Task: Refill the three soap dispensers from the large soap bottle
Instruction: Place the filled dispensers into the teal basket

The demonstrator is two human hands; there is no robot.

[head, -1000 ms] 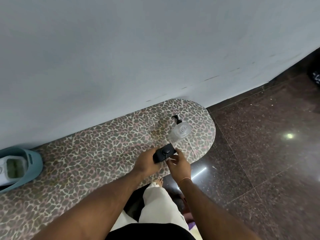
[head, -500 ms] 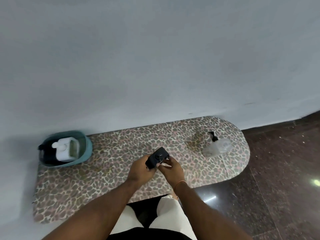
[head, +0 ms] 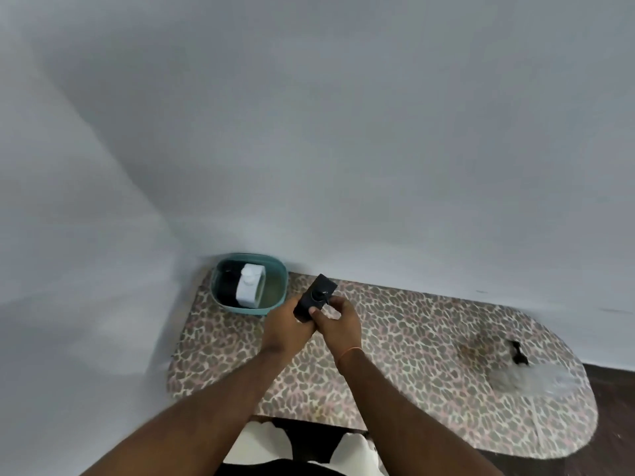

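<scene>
Over the leopard-print table point(head: 395, 341) I hold a square black soap dispenser point(head: 316, 297), close to the teal tub point(head: 220, 290). My left hand point(head: 285, 329) grips its body from below. My right hand point(head: 338, 321) pinches the pump at its top. In the tub stand a white bottle with a round cap point(head: 250, 286) and a dark container point(head: 227, 282) beside it. A clear dispenser with a black pump point(head: 529, 376) lies on its side at the table's right end, blurred.
A plain grey wall point(head: 309, 132) runs right behind the table, with a corner at the left. Dark stone floor point(head: 615, 383) shows past the table's rounded right end. My white trousers point(head: 261, 444) are at the front edge.
The view has swung left, bringing the teal tub near the centre. Both hands have carried the black dispenser left along the table towards the tub, away from the clear dispenser.
</scene>
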